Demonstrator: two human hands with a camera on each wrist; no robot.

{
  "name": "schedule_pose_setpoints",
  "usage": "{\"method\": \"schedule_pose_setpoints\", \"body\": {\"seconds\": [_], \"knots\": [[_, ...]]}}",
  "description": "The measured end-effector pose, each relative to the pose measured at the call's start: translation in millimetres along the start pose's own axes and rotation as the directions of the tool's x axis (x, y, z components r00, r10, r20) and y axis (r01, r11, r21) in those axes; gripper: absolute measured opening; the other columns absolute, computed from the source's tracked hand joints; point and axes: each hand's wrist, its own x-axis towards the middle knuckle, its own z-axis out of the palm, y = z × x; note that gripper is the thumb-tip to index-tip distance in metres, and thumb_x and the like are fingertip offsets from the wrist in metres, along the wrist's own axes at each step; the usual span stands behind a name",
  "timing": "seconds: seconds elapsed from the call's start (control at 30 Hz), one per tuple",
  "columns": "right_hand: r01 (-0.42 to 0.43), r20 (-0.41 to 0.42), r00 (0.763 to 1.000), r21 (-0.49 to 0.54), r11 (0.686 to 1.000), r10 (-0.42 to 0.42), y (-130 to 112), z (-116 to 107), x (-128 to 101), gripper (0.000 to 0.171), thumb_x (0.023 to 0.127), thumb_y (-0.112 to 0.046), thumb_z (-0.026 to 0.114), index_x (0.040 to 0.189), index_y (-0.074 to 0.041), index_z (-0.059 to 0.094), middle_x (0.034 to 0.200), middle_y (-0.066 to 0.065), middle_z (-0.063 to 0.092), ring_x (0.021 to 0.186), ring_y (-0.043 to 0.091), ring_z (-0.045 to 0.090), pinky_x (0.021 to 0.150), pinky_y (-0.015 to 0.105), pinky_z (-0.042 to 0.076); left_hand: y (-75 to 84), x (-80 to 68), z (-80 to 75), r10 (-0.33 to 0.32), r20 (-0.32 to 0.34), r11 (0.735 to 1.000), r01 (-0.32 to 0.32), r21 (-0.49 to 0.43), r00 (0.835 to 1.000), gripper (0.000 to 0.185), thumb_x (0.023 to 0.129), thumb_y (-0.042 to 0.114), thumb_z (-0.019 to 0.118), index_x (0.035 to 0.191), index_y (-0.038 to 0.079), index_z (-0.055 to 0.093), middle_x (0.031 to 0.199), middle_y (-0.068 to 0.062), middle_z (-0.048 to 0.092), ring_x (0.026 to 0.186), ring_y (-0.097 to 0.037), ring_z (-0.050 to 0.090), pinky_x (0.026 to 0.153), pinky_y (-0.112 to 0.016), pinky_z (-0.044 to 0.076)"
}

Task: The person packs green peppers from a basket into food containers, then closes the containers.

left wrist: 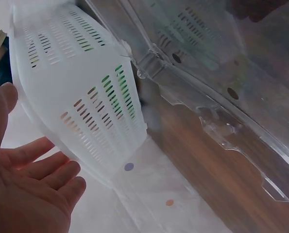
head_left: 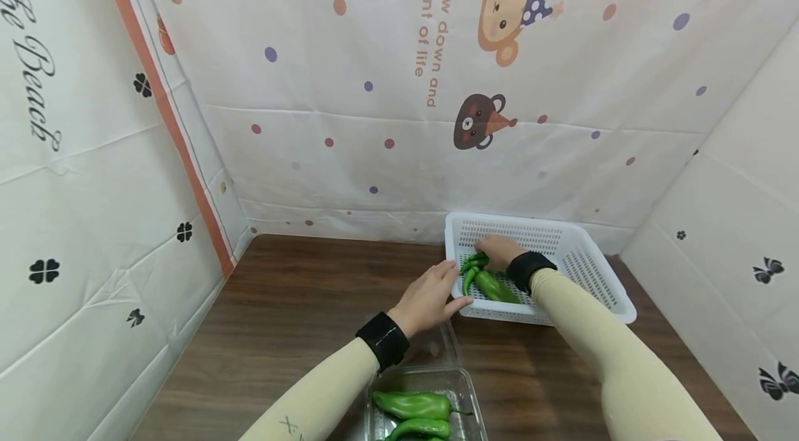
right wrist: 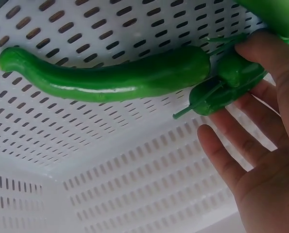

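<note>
A white perforated plastic basket (head_left: 602,257) holds several green peppers, among them a plump one (head_left: 496,288) and a long curved one (right wrist: 110,83). Inside it, my right hand (head_left: 498,252) pinches small green peppers (right wrist: 207,97) between thumb and fingers; their stems point out past the fingertips. At the basket's left rim, my left hand (head_left: 427,299) rests with fingers extended and thumb spread. Nearer to me, a clear plastic container (head_left: 476,406) has green peppers (head_left: 412,405) lying in it, under my left forearm.
The container's clear lid (left wrist: 197,90) stands raised between container and basket. All this is on a dark wood-grain table (head_left: 299,302). Printed white sheets (head_left: 349,80) enclose the table at the back and both sides, and the basket stands close to the back one.
</note>
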Motion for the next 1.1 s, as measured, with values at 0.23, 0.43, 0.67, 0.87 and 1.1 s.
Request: {"method": "schedule_pose_setpoints", "body": {"seconds": [0.23, 0.43, 0.67, 0.87, 1.1], "knots": [[-0.040, -0.002, 0.999, 0.018, 0.999, 0.040, 3, -10, -6, 0.030, 0.081, -0.013, 0.087, 0.107, -0.005, 0.073, 0.097, 0.007, 0.071, 0.088, 0.025, 0.066, 0.078, 0.044, 0.057, 1.1, -1.9, -0.7, 0.006, -0.019, 0.999, -0.007, -0.038, 1.000, 0.065, 0.104, 0.047, 0.057, 0.149, 0.000, 0.048, 0.155, -0.022, 0.045, 0.143, -0.032, 0.045, 0.113, -0.041, 0.044], [-0.015, -0.052, 0.999, 0.024, 1.000, 0.016, 8, -16, -13, 0.031, 0.082, -0.017, 0.087, 0.106, -0.005, 0.072, 0.095, 0.007, 0.070, 0.086, 0.024, 0.066, 0.076, 0.043, 0.057, 1.1, -3.5, -1.0, 0.030, -0.027, 0.998, -0.032, -0.052, 0.999, 0.068, 0.104, 0.047, 0.059, 0.150, -0.001, 0.045, 0.156, -0.024, 0.043, 0.146, -0.032, 0.040, 0.120, -0.044, 0.035], [-0.027, -0.124, 0.992, -0.025, 0.999, 0.024, 12, -21, -24, 0.033, 0.079, -0.020, 0.088, 0.103, -0.006, 0.070, 0.087, 0.005, 0.066, 0.076, 0.021, 0.062, 0.066, 0.041, 0.054, 1.6, -7.9, -3.7, 0.004, 0.002, 0.999, -0.004, -0.040, 1.000, 0.073, 0.103, 0.048, 0.058, 0.155, 0.001, 0.039, 0.160, -0.023, 0.037, 0.149, -0.031, 0.036, 0.123, -0.043, 0.029], [-0.085, -0.149, 0.986, -0.057, 0.995, 0.076, 5, -33, -34, 0.033, 0.081, -0.021, 0.085, 0.105, -0.007, 0.068, 0.085, 0.003, 0.062, 0.073, 0.020, 0.058, 0.062, 0.041, 0.051, 0.7, -12.8, -2.9, 0.007, -0.011, 0.999, -0.007, -0.035, 1.000, 0.075, 0.103, 0.051, 0.057, 0.156, 0.001, 0.038, 0.161, -0.023, 0.035, 0.150, -0.031, 0.034, 0.123, -0.042, 0.029], [-0.085, -0.239, 0.969, -0.068, 0.994, 0.066, -5, -49, -45, 0.039, 0.081, -0.024, 0.087, 0.111, -0.005, 0.069, 0.089, 0.008, 0.065, 0.075, 0.026, 0.060, 0.063, 0.045, 0.053, -4.5, -16.9, -5.4, 0.012, -0.065, 0.999, -0.015, -0.037, 0.998, 0.078, 0.101, 0.051, 0.061, 0.155, -0.001, 0.039, 0.162, -0.022, 0.035, 0.150, -0.032, 0.035, 0.123, -0.045, 0.029]]}}
